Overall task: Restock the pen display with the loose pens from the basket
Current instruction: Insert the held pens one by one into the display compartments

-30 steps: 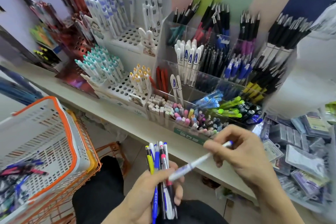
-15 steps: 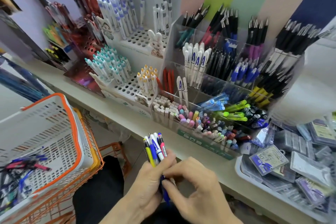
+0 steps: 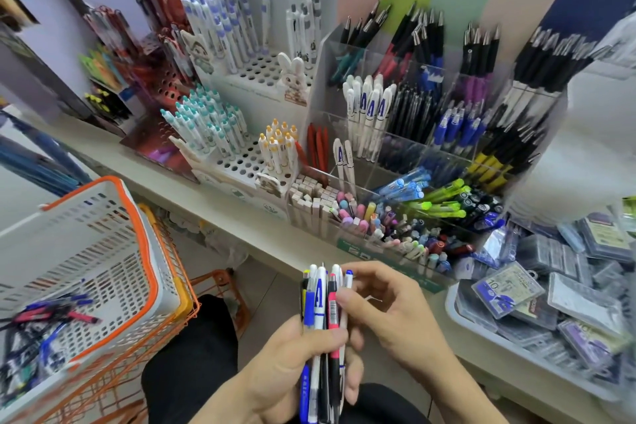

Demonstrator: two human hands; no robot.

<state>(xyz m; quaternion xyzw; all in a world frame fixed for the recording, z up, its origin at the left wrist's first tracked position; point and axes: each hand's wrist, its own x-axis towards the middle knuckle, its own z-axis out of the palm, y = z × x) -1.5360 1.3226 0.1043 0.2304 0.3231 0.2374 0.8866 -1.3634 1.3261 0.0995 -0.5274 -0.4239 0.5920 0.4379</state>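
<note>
At lower centre, a bunch of pens [image 3: 323, 317] is gripped upright in the left hand [image 3: 292, 368], fingers curled round it. The right hand [image 3: 389, 317] pinches one pen near its top. More pens lie blurred in the basket [image 3: 113, 251] at lower left.

A white basket [image 3: 103, 251] rimmed in orange; a fistful of pens [image 3: 323, 306] in blue, white, red, black and yellow; lime-green pens [image 3: 444, 200] and teal-capped white pens [image 3: 206, 124] on display.
</note>
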